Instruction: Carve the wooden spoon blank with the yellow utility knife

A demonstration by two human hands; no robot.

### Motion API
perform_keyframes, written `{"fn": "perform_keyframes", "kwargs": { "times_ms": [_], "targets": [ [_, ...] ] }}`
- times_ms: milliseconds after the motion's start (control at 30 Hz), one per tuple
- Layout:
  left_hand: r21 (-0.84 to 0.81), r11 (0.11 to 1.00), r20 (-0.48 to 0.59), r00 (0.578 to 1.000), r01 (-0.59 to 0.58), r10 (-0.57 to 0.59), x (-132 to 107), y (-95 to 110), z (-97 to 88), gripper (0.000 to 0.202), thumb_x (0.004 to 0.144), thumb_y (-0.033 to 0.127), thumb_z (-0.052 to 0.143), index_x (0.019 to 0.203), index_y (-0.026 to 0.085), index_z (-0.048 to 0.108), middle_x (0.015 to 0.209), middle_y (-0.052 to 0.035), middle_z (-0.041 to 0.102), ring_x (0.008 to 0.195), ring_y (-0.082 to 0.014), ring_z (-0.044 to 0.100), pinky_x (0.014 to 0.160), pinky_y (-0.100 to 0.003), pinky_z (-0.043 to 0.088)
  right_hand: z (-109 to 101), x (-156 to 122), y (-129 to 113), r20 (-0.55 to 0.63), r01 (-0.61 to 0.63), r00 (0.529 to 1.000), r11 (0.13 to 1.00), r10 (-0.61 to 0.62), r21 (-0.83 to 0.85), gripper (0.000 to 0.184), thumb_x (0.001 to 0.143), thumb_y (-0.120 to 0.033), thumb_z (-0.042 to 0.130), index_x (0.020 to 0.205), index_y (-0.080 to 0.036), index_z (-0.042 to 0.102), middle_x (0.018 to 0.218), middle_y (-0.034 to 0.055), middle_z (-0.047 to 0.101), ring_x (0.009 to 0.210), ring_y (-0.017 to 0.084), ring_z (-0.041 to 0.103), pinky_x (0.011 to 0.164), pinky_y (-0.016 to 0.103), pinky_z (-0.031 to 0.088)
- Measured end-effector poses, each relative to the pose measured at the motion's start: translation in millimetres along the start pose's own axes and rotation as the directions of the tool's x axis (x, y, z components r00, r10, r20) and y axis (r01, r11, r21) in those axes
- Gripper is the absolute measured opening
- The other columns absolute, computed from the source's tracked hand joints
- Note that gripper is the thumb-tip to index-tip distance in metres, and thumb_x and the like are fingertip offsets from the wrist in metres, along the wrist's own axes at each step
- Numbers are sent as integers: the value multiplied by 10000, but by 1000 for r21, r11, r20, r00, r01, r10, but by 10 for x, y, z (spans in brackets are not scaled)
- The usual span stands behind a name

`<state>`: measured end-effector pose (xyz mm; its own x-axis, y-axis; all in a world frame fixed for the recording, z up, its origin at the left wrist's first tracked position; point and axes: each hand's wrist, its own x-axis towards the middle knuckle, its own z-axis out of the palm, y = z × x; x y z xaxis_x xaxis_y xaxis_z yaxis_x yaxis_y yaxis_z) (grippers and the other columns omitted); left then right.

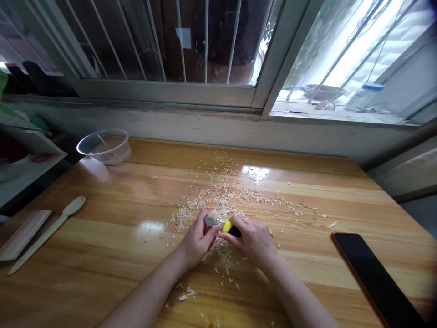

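Note:
My right hand (pixel 254 239) grips a yellow and black utility knife (pixel 225 225) with its blade pointing left. My left hand (pixel 198 239) is closed around a small piece of wood (pixel 213 214), mostly hidden by the fingers, with the thumb pressed near the blade. Both hands meet over a wooden table (pixel 307 182), just above a heap of pale wood shavings (pixel 221 198) scattered across the table's middle.
A carved wooden spoon (pixel 48 232) and a flat wooden block (pixel 23 234) lie at the left. A clear plastic bowl (pixel 104 146) stands at the back left. A dark phone (pixel 375 278) lies at the right front. A barred window (pixel 170 45) runs behind the table.

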<state>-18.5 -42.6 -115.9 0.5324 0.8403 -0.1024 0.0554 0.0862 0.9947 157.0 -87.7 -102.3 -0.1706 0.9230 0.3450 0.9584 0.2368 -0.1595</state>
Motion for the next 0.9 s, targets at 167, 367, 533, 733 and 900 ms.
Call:
{"fn": "perform_keyframes", "kwargs": {
  "times_ms": [167,367,533,733,900],
  "targets": [
    [28,1000,-4,1000,-1,1,1,-31,15,231,858,423,518,861,216,414,497,103,457,376,-78,381,417,-199,292,-1,-8,3,-34,-11,999,1000,10,-14,594,902,-655,248,723,-186,566,573,1,609,478,129,561,472,238,235],
    [27,999,36,999,-18,17,-13,-55,17,237,866,427,511,903,219,403,512,100,458,406,-86,421,437,-198,330,2,-9,21,27,3,1000,999,-4,38,619,895,-673,212,709,-189,551,573,10,612,477,135,560,470,238,243],
    [4,1000,29,1000,-13,13,-5,-76,11,242,860,423,523,920,219,407,507,98,466,399,-88,429,427,-197,332,14,1,21,36,0,999,999,-1,40,614,895,-672,215,721,-189,552,582,13,619,485,137,566,474,238,242],
    [-26,1000,1,1000,9,-9,1,-71,50,252,860,431,521,798,226,388,468,106,456,329,-62,368,358,-175,262,31,-9,40,-4,-27,1000,999,27,40,601,899,-660,232,729,-185,558,581,10,613,496,137,571,483,230,253],
    [-78,997,63,998,15,-11,9,-65,51,267,851,447,529,856,233,369,460,121,452,334,-65,390,347,-158,298,-4,-4,42,52,4,999,997,-9,82,622,892,-674,216,711,-184,554,569,15,608,483,144,565,478,231,261]
  ]
}}
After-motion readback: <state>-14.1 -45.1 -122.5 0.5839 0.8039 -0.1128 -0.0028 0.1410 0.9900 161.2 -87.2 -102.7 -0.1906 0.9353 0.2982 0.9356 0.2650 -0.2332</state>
